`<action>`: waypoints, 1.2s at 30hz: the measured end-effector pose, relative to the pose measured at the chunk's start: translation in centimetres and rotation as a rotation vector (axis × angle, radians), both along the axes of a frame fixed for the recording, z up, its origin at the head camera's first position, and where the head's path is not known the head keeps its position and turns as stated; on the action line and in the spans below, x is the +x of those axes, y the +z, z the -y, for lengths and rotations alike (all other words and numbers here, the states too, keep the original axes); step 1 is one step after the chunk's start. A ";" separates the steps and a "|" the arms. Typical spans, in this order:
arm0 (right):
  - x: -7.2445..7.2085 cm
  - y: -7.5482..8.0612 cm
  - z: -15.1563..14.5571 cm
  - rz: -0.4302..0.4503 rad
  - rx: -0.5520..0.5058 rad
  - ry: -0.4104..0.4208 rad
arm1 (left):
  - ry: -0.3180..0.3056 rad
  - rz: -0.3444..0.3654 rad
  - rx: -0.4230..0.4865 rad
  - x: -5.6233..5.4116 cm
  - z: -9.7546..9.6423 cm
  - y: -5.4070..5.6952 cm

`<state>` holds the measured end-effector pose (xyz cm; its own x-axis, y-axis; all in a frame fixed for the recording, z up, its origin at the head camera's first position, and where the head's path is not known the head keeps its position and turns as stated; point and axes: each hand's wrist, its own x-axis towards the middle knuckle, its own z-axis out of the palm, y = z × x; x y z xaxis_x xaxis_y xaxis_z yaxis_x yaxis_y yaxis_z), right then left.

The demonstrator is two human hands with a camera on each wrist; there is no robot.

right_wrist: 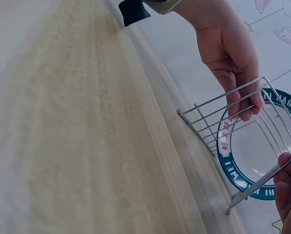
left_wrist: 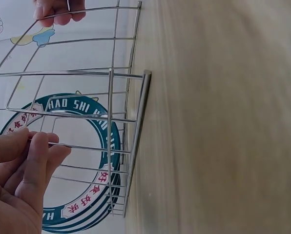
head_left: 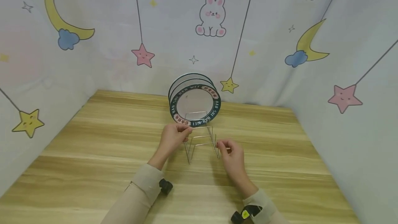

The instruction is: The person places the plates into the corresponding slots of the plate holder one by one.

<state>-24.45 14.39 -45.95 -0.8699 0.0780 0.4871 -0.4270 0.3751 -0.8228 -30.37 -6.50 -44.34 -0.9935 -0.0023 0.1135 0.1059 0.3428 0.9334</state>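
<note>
A silver wire dish rack (head_left: pixel 203 144) stands on the wooden table, its long side running away from me. My left hand (head_left: pixel 174 137) pinches a wire on the rack's left side between thumb and fingers. On the right, my right hand (head_left: pixel 231 153) pinches a wire near the rack's front end. Three round plates (head_left: pixel 196 103), white with dark green lettered rims, lean one behind another at the rack's far end. In the left wrist view, the bare front slots of the rack (left_wrist: pixel 143 97) show between both hands. The right wrist view has both hands gripping opposite sides.
The wooden table (head_left: pixel 102 141) extends around the rack on both sides. White fabric (head_left: pixel 174 20) printed with moons, stars and rabbits hangs behind and along the sides. A black wrist camera (head_left: pixel 166 186) sits at the left sleeve, another (head_left: pixel 237 217) at the right.
</note>
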 end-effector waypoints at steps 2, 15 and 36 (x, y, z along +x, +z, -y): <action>-0.1 -0.5 -0.2 -0.005 0.004 0.005 | -0.008 0.004 0.010 -0.1 0.0 0.0; 1.7 0.7 0.6 -0.015 -0.002 0.087 | -0.017 0.024 -0.004 -0.3 0.1 -0.1; -1.7 0.7 -2.4 -0.012 -0.048 -0.004 | -0.095 0.082 0.017 -0.5 1.2 0.5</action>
<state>-26.11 16.77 -45.23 -0.8637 0.1045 0.4930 -0.4356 0.3369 -0.8347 -30.91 -7.69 -43.81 -0.9953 0.0912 0.0331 0.0607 0.3192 0.9457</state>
